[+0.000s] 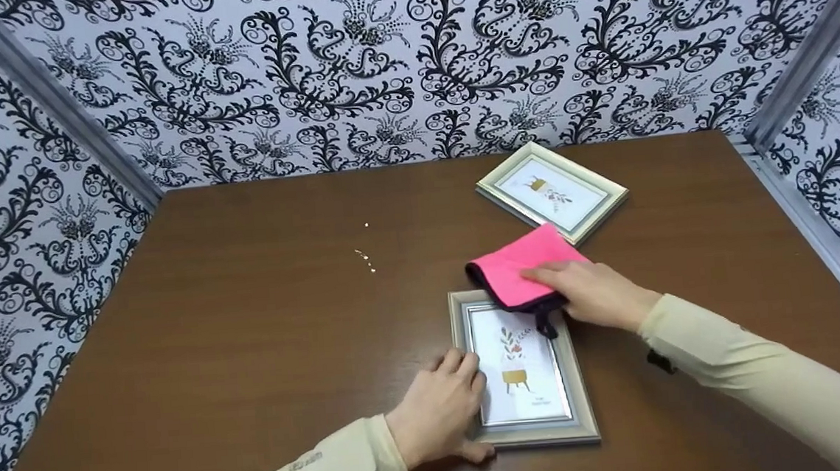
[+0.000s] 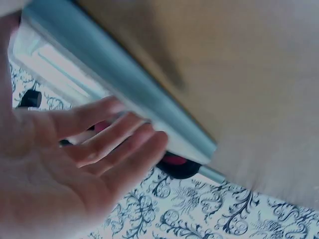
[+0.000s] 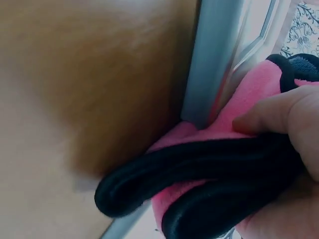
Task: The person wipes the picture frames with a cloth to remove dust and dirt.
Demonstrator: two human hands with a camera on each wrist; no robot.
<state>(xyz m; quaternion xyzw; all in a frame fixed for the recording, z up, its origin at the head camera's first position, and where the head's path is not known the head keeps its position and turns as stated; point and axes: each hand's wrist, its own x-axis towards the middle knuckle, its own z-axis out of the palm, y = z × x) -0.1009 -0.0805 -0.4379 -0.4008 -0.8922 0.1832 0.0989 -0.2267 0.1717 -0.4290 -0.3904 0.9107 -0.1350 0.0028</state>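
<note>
A picture frame with a pale rim and a print of a potted plant lies on the table near me. My left hand holds its lower left corner, fingers at the left rail and thumb by the bottom edge. In the left wrist view the fingertips of that hand meet the frame's side. My right hand grips a folded pink cloth with black edging, thumb on top. The cloth covers the frame's upper right corner. In the right wrist view the cloth wraps over the frame's edge.
A second picture frame, turned at an angle, lies behind the cloth at the back right. Small pale flecks mark the brown table. Patterned walls with metal corner posts stand behind and at both sides.
</note>
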